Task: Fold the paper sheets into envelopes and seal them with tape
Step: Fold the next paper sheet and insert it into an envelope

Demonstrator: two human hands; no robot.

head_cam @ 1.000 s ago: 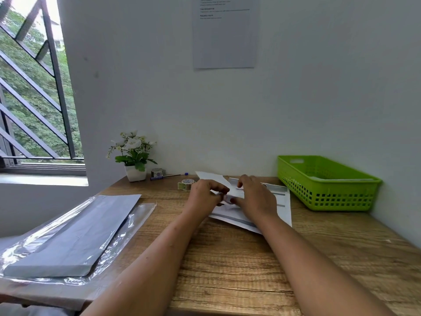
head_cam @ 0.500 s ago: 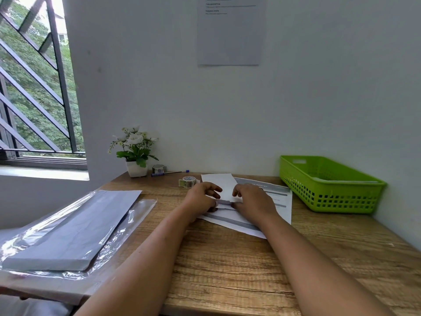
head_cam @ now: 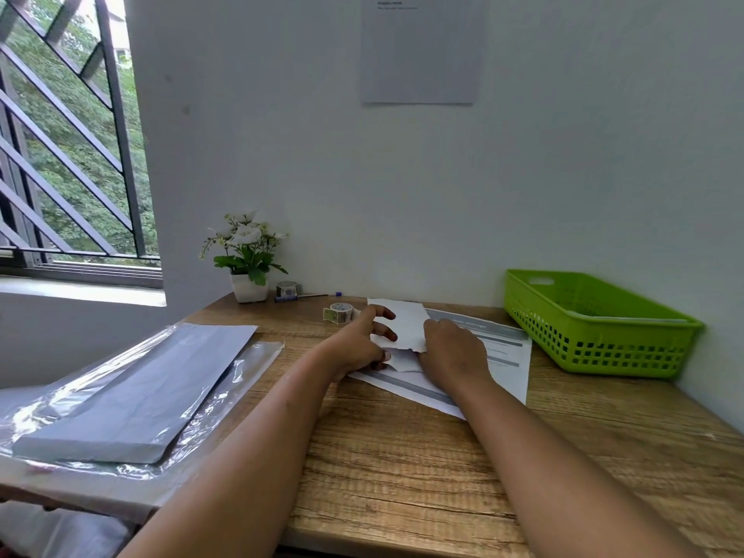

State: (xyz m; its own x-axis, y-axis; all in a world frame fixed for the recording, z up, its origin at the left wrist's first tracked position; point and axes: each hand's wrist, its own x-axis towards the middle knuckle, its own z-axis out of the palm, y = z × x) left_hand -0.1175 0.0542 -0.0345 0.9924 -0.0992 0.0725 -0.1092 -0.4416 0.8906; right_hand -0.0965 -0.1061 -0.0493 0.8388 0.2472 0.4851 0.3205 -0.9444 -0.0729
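A small white folded paper lies on a printed sheet with grey bands at the far middle of the wooden desk. My left hand rests on the folded paper's left edge with its fingers spread across it. My right hand presses on the paper's right side, and its fingertips are hidden. A roll of patterned tape sits just left of the paper, apart from both hands.
A green plastic basket holding paper stands at the right against the wall. A stack of grey sheets in clear plastic lies at the left. Behind the tape are a potted white flower, a second tape roll and a pen.
The raised flap of the paper has been folded down flat. My left hand's fingers have spread out over it, while my right hand stays on the right side.
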